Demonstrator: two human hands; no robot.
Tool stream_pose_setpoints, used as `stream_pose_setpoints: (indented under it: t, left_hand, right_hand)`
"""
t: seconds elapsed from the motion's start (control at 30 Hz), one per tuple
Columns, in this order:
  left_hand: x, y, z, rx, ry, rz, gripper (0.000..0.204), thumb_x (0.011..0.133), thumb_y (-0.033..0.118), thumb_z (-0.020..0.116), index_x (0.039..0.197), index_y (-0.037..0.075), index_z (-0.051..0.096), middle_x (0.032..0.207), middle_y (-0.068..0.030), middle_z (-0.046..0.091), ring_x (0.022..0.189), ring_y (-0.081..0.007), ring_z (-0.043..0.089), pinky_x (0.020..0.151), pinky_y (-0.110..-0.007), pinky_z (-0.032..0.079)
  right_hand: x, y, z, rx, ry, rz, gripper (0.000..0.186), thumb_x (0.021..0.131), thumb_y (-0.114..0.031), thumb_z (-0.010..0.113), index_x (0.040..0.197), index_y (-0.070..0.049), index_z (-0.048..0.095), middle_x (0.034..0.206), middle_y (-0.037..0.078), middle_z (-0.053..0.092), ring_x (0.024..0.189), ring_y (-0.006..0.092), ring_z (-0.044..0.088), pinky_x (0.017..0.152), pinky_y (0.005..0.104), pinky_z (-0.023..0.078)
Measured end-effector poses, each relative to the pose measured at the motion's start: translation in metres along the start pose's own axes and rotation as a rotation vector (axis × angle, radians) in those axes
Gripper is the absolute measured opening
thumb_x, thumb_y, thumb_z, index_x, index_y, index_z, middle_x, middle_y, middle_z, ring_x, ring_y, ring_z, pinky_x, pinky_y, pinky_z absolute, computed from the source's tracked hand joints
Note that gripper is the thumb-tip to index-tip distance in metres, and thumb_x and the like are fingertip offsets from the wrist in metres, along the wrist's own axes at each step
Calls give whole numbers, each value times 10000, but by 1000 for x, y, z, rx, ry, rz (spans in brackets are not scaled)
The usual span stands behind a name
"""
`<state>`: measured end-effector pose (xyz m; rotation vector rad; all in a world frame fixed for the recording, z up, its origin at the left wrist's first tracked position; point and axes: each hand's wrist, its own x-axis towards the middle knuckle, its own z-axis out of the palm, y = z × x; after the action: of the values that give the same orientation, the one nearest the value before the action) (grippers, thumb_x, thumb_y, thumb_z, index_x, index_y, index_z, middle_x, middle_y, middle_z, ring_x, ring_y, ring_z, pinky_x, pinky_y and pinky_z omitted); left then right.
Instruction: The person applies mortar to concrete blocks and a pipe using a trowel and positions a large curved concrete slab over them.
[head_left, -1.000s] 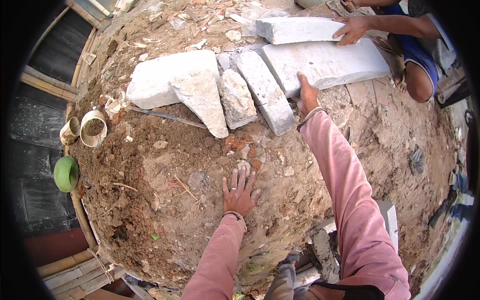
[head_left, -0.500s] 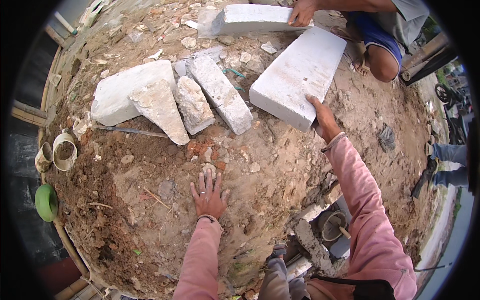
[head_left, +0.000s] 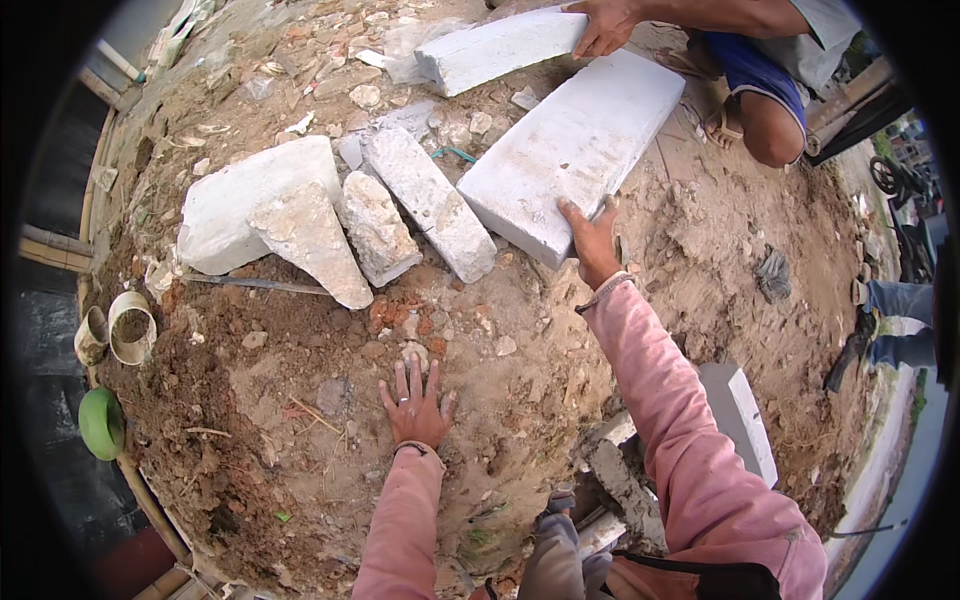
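My left hand (head_left: 418, 408) lies flat on the dirt with its fingers spread, just below a small pale stone. At the near end of a large white lightweight concrete block (head_left: 575, 150), my right hand (head_left: 592, 240) grips the right corner, thumb on top and the other fingers partly hidden over the side. Left of that block lie a narrow broken block piece (head_left: 428, 205), a rough chunk (head_left: 378, 230), a wedge-shaped fragment (head_left: 312, 243) and a bigger white block (head_left: 240, 200). Across from me, a co-worker's hand (head_left: 603, 25) holds another white block (head_left: 500, 48).
The co-worker crouches at the far right, a bare knee (head_left: 772, 130) near the large block. Another white block (head_left: 738, 420) stands right of my forearm, beside rubble at my foot. Left are pale round containers (head_left: 133, 330), a green rounded object (head_left: 101, 424) and bamboo poles (head_left: 150, 500).
The large white block has shifted left with my right hand on it. The co-worker's block has changed angle, its left end now nearer me. My left hand stays on the dirt.
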<state>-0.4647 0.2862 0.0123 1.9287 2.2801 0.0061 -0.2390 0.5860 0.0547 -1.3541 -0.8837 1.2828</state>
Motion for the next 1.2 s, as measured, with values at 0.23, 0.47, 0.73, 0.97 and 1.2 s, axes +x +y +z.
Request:
stream_pose_setpoints:
  t: [0.23, 0.47, 0.73, 0.97, 1.2]
  left_hand:
    - [4, -8, -13, -20, -29, 13, 648, 861, 436, 571, 1441, 218, 377, 1542, -105, 242, 1417, -320, 204, 1110, -609, 107]
    - [-4, -18, -8, 15, -16, -13, 645, 861, 436, 568, 1437, 215, 379, 1539, -101, 248, 1414, -315, 208, 1107, -610, 119]
    - [2, 0, -6, 36, -2, -7, 629, 877, 429, 550, 1440, 207, 378, 1537, -112, 254, 1419, -318, 197, 1114, -607, 100]
    - [4, -2, -9, -4, 5, 6, 608, 896, 425, 538, 1443, 214, 377, 1540, -108, 248, 1422, -317, 191, 1117, -604, 101]
    - [4, -4, -6, 52, 52, 7, 626, 891, 455, 542, 1451, 249, 354, 1550, -69, 236, 1419, -299, 208, 1118, -601, 118]
  right_hand:
    - [0, -43, -37, -41, -76, -5, 899, 839, -176, 689, 1450, 27, 61, 1278, 247, 456, 1085, 286, 569, 849, 360, 527]
    - [-130, -111, -63, -303, -168, 0, 782, 806, -113, 642, 1450, 43, 228, 1240, 285, 507, 1011, 315, 614, 879, 367, 511]
    - [-172, -40, -12, -878, -98, -249, 919, 755, -287, 760, 1462, -1, 247, 1293, 342, 330, 1105, 455, 470, 1019, 458, 362]
    - [20, -60, -20, -479, 122, -20, 907, 694, -332, 808, 1259, 174, 310, 1170, 318, 544, 939, 377, 644, 816, 402, 539]
    - [41, -83, -40, -198, -75, 216, 657, 671, -222, 815, 1117, 163, 524, 1002, 234, 649, 863, 308, 671, 767, 386, 556]
